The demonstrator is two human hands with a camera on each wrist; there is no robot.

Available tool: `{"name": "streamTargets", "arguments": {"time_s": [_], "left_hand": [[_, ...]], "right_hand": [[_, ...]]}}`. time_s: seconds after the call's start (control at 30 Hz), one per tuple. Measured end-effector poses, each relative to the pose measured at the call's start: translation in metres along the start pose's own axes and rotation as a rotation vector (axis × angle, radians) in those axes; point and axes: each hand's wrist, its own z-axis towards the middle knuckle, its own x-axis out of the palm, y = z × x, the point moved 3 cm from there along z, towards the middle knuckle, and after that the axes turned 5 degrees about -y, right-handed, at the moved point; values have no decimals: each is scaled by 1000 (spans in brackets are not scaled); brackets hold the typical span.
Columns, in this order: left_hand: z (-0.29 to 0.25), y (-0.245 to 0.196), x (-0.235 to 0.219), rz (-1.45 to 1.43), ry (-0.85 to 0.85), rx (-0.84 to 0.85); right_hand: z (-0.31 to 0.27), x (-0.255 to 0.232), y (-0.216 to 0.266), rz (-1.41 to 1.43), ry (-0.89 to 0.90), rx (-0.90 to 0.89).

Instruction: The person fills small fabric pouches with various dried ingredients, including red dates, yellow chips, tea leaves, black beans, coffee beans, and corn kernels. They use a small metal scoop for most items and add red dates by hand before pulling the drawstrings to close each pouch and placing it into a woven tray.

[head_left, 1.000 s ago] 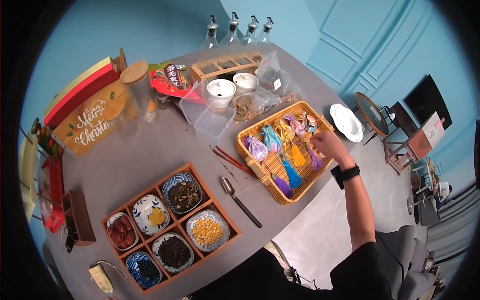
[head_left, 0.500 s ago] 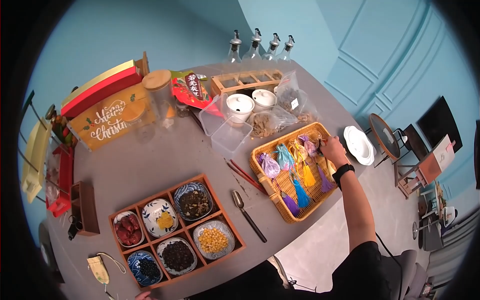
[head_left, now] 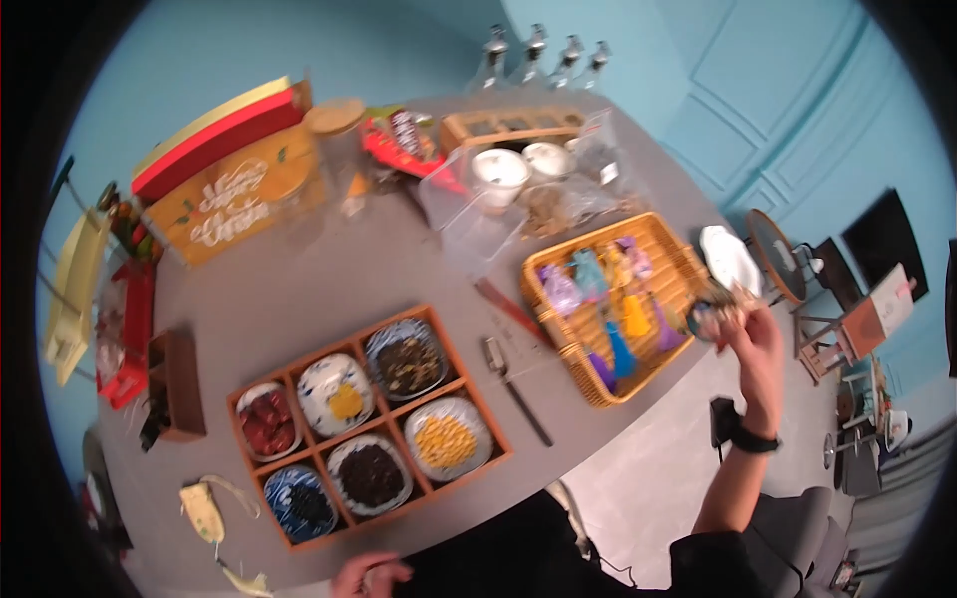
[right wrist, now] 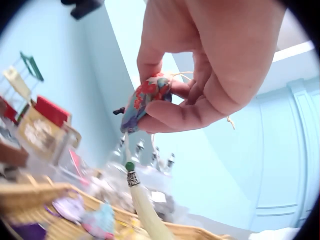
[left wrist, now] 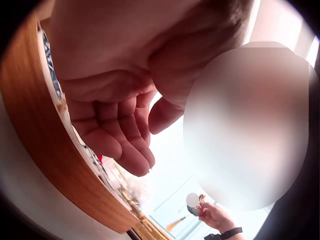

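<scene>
**Red-and-blue floral sachet (right wrist: 150, 96), held up**

The right hand (head_left: 756, 344) has it in a pinching grip, cream tassel (right wrist: 148, 212) dangling, at the wicker basket's (head_left: 576, 371) right edge. Left hand (head_left: 371, 575) relaxed, holding nothing, near the wooden tray (head_left: 467, 369) on the counter (head_left: 269, 289).

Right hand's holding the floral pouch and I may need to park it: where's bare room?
Widest: grey tabletop between the Christmas sign and divided wooden tray. Smaller: the end of the wicker basket by the white dish. Crowded: the far side, where white pots, plastic bags and a clear box stand close.
</scene>
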Motion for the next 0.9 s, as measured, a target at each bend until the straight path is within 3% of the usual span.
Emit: {"name": "streamTargets", "arguments": {"time_s": [0.07,0.1,0.17,0.3,0.33,0.37,0.4,0.47,0.53,0.57,0.6,0.67,0.77,0.9], "left_hand": [[7,-13,20,72,118,153],[9,-11,23,93,261,101],[18,-14,28,56,445,173],[18,-9,31,-32,408,107],[19,1,24,15,287,174],[18,6,17,63,172,239],[14,8,11,68,163,225],[9,11,-7,-150,69,133],[8,9,-19,-107,80,153],[7,8,-21,-105,95,169],[5,8,-23,-102,113,184],[7,5,-19,-123,125,177],[10,8,-17,-101,123,136],[10,3,-13,-93,58,86]], "right_hand": [[-53,10,4,85,160,48],[-81,23,7,173,267,49],[-136,68,6,304,469,30],[-208,171,25,365,828,-12],[-218,185,28,357,872,-27],[-221,190,30,369,882,-16],[-224,195,33,308,991,26],[-222,195,40,210,1207,100],[-210,184,34,221,1136,120],[-203,178,36,210,969,227],[-198,180,37,239,762,87],[-192,199,55,239,781,-41],[-204,218,51,336,1231,212],[-211,219,40,301,1279,218]]}}
